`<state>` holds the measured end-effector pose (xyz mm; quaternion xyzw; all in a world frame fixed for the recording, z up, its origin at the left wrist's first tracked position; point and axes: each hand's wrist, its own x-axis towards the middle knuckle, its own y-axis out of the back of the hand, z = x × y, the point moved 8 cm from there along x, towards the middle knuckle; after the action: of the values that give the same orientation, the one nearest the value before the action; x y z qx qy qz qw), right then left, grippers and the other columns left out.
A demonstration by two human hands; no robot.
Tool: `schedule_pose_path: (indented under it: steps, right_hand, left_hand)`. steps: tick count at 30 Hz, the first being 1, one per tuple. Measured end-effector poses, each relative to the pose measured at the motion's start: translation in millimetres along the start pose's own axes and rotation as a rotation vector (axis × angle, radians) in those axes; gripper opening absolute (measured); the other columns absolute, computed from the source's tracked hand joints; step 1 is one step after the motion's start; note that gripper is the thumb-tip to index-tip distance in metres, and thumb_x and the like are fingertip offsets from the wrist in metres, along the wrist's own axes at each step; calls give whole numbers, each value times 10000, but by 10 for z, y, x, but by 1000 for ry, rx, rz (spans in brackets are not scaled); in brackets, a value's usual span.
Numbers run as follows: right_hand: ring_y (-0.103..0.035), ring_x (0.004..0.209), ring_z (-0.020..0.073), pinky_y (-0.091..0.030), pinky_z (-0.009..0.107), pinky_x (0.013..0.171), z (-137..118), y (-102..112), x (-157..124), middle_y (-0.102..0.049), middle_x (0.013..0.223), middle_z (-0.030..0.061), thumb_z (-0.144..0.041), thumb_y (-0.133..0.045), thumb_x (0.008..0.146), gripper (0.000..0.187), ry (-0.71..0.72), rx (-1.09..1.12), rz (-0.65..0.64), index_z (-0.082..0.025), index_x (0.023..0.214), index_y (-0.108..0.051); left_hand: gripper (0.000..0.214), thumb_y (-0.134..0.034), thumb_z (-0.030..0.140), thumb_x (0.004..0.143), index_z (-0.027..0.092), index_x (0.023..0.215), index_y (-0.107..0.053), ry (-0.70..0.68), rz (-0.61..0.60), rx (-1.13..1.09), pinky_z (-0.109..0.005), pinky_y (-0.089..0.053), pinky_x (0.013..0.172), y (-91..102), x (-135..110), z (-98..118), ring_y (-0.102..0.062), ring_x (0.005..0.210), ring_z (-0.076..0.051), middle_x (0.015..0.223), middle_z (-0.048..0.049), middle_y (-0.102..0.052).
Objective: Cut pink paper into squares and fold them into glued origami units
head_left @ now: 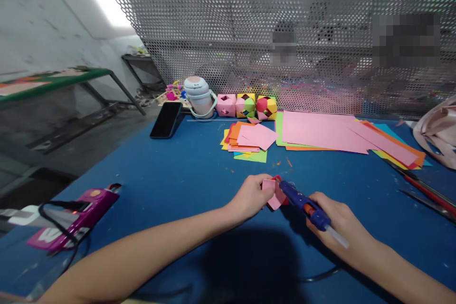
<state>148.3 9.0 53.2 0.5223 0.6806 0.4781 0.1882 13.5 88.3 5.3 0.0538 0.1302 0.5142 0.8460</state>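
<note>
My left hand (251,197) pinches a small folded paper piece (273,193), pink with red parts, above the blue table. My right hand (333,221) is wrapped round a blue glue gun (302,203), from whose back end a clear glue stick (337,236) sticks out. The nozzle meets the right side of the paper piece; whether it touches cannot be made out. Behind my hands lies a pile of small paper squares (249,137) in pink, orange and other colours. Finished-looking folded paper cubes (245,105) stand in a row at the back.
Larger coloured sheets (320,133) lie at the back right, with scissors (423,185) near the right edge. A phone (166,120) and a lidded cup (199,97) stand back left. A purple power strip (76,221) with cables lies left. Perforated metal mesh (228,23) borders the table.
</note>
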Motion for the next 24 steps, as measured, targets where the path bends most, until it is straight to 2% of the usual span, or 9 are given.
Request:
schedule_pose_path:
  steps: [6,17,24]
  right_hand:
    - [-543,558,137,-391,242,529,-5,-15,-3,-589,691,-14,-131,-445,805,143,-7,5,-25,-214,921,-441]
    - [-562,541,140,-407,238,507,-4,59,2,-596,685,-11,-158,-445,815,108,4,-44,19,-215,906,-441]
    - [-550,524,134,-396,231,493,68,88,-19,-591,670,-16,-172,-473,801,110,-55,-23,47,-223,898,-458]
  left_hand:
    - [153,-462,144,744,138,704,-609,0,5,6,-176,-291,434,3,-8,24,-397,438,-65,536,53,-493]
    - [164,-458,71,705,142,731,-604,61,19,-36,-168,-287,396,12,-11,-14,-392,410,-60,517,58,-497]
    - [157,-446,74,688,147,728,-579,74,54,-80,-170,-298,374,38,18,-73,-395,392,-66,489,65,-487]
